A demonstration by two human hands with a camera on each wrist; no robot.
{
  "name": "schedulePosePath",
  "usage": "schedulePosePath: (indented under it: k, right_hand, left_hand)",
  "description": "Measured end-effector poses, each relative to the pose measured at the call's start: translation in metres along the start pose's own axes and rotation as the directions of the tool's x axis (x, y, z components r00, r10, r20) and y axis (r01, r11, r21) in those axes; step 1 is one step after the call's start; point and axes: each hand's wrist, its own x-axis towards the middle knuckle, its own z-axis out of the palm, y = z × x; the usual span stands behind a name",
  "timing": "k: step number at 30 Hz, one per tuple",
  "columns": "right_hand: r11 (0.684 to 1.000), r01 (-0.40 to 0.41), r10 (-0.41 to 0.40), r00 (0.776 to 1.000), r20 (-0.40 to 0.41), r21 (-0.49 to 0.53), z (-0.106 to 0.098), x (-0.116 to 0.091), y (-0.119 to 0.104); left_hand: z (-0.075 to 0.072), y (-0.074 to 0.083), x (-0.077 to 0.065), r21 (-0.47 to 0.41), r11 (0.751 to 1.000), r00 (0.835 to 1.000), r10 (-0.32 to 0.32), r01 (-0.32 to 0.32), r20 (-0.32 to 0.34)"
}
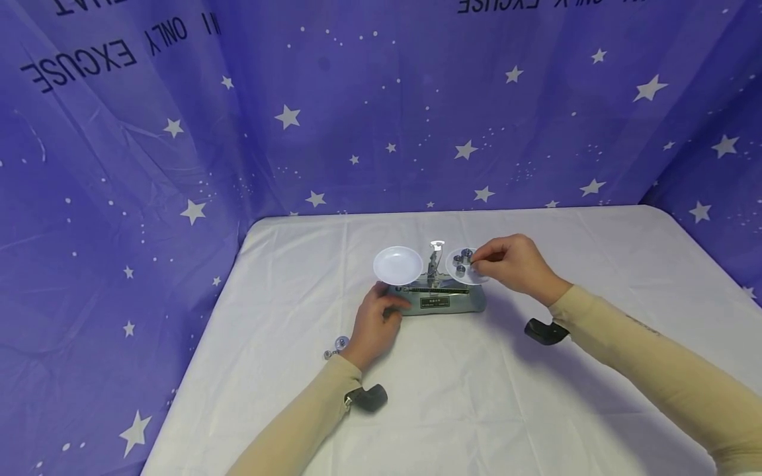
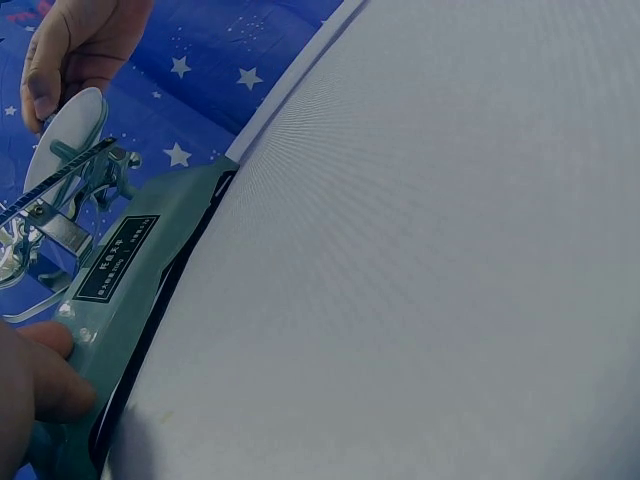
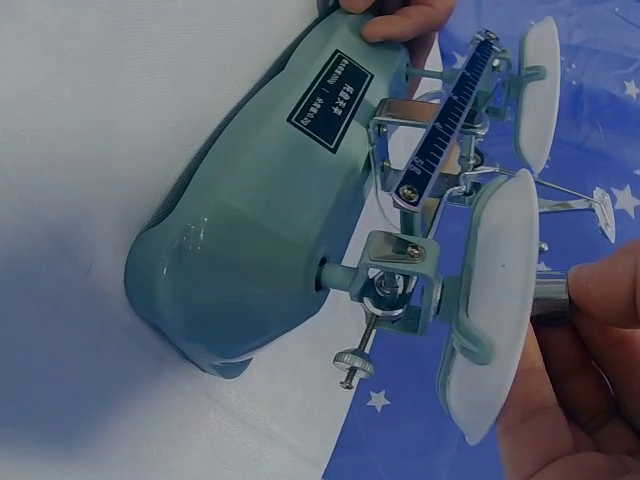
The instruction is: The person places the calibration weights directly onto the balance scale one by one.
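Note:
A green balance scale point(image 1: 458, 304) with a dark label stands on the table. My left hand point(image 1: 374, 324) grips the left end of its base, with fingers point(image 2: 62, 385) lying over the front in the left wrist view. The scale's left pan point(image 1: 398, 266) holds nothing. On the right pan point(image 1: 451, 270) stand several metal weights point(image 1: 460, 271). My right hand point(image 1: 518, 268) is over that pan's right side. Between its thumb and fingers it pinches a shiny cylindrical weight point(image 3: 551, 293), close against the pan; whether it touches the pan I cannot tell.
More small weights point(image 1: 342, 343) lie on the white tablecloth point(image 1: 476, 403), left of my left wrist. A purple curtain point(image 1: 417, 99) with white stars hangs behind and along the sides of the table. The scale's pointer and dial point(image 1: 437, 246) rise between the pans.

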Motion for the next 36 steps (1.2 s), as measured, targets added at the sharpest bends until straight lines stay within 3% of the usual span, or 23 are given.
schedulePosePath:
  k: [18, 36]
  right_hand:
    - [1.000, 0.001, 0.000, 1.000, 0.015, -0.019, 0.0032, 0.0049, 0.0018]
    - [0.998, -0.056, 0.056, 0.998, 0.027, -0.007, 0.0035, 0.0048, -0.0011]
  left_hand:
    - [0.0016, -0.0027, 0.0001, -0.004, 1.000, 1.000, 0.001, -0.001, -0.004]
    - [0.0012, -0.0014, 0.0016, -0.001, 1.000, 1.000, -0.006, 0.006, 0.003]
